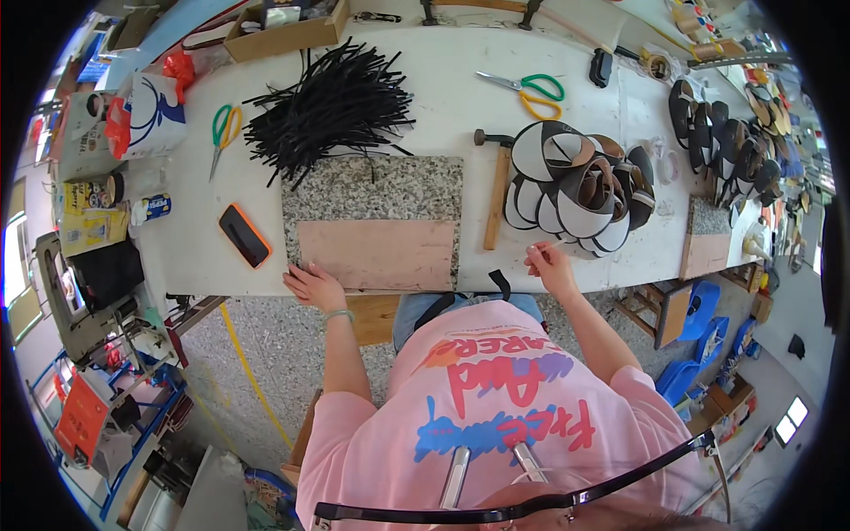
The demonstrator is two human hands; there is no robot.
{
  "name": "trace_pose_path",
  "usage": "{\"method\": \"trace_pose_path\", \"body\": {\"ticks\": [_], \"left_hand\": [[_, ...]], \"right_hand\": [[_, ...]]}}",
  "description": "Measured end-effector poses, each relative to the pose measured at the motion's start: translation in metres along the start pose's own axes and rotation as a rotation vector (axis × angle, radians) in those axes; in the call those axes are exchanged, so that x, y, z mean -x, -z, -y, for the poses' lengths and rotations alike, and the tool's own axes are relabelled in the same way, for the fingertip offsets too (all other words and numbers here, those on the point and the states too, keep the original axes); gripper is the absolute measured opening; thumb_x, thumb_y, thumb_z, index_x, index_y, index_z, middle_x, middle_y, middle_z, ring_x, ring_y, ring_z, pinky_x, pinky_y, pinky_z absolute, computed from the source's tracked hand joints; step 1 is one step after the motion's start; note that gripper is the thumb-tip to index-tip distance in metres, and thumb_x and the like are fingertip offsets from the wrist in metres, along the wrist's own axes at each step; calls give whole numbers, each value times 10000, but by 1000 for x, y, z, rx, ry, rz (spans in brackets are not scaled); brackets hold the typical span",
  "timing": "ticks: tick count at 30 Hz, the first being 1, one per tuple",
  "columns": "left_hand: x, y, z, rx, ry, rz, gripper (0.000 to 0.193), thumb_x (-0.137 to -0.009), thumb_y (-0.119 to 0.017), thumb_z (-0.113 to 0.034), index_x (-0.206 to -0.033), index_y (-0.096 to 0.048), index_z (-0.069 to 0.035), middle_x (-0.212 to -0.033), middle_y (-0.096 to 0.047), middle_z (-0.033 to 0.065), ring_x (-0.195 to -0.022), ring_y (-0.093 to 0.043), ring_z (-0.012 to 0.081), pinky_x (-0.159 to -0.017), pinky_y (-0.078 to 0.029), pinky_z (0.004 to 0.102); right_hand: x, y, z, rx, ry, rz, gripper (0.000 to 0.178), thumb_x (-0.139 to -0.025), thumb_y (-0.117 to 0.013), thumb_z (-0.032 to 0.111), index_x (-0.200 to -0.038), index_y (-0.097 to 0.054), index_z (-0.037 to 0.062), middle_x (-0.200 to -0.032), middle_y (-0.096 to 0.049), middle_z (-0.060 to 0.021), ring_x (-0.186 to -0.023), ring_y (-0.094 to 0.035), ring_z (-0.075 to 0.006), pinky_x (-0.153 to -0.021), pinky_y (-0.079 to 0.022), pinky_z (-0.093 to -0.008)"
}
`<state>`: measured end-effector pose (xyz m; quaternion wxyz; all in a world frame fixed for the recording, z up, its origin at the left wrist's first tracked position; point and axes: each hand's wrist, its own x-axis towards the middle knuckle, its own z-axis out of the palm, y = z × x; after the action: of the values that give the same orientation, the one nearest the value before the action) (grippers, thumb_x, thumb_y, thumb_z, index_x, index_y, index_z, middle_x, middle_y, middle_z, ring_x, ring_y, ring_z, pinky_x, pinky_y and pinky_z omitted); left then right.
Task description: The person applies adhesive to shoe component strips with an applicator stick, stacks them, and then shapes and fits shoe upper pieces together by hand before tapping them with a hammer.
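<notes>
Head view: shoes (584, 211) are piled, seemingly for easy reach, beside the right hand (552, 265), its grip impossible to tell; a slab (372, 190) is touched by the left hand (317, 287), fingers apart.

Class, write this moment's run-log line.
left hand: at corner of speckled slab | right hand: beside shoe pieces, grip unclear | hammer: untouched

Head-worn fisheye view, looked steeply down from above the near pink shirt (513, 389), faced the white table (452, 106), hung fairly close, spread wide left and right
</notes>
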<state>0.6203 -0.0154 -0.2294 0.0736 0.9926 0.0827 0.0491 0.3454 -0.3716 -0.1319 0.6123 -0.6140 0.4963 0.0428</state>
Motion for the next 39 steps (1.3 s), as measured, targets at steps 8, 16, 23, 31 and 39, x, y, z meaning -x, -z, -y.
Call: {"method": "trace_pose_path", "body": {"ticks": [8, 16, 23, 31, 39], "left_hand": [[114, 57, -179, 592, -1430, 608, 221, -753, -616, -148, -969, -632, -106, -1019, -606, 43, -1027, -514, 255, -897, -404, 417], [160, 16, -238, 320, -1774, 682, 222, -733, -667, -223, -919, -639, -105, -976, -592, 32, -1051, -469, 227, -887, -357, 399], [173, 21, -246, 263, -1693, 676, 223, -716, -694, -307, -822, -662, -114, -916, -608, 25, -1008, -470, 225, -875, -310, 479], [179, 21, -258, 41, -1752, 685, 184, -756, -636, -243, -832, -683, -82, -900, -631, 44, -1002, -482, 229, -862, -331, 460], [173, 4, -231, 213, -1844, 474, 130, -766, -558, -198, -819, -634, -107, -868, -569, 29, -955, -484, 208, -823, -346, 435]], "right_hand": [[11, 3, -37, -311, -131, -196, 280, -915, -610, 273, -973, -582, 1, -754, -630, -52, -602, -579, -93, -540, -461, -223], [44, 32, -57, -404, -139, -291, 293, -902, -631, 281, -982, -575, 4, -745, -631, -44, -585, -557, -77, -540, -449, -211], [48, 39, -56, -425, -164, -254, 262, -902, -636, 280, -957, -575, 32, -730, -626, -30, -597, -558, -76, -560, -451, -210], [44, 52, -48, -477, -69, -228, 270, -898, -641, 272, -952, -579, 14, -737, -620, -35, -602, -548, -74, -558, -450, -211], [44, 63, -29, -469, -14, -226, 246, -900, -640, 234, -953, -571, 4, -757, -618, -41, -627, -561, -86, -600, -457, -215]]}}
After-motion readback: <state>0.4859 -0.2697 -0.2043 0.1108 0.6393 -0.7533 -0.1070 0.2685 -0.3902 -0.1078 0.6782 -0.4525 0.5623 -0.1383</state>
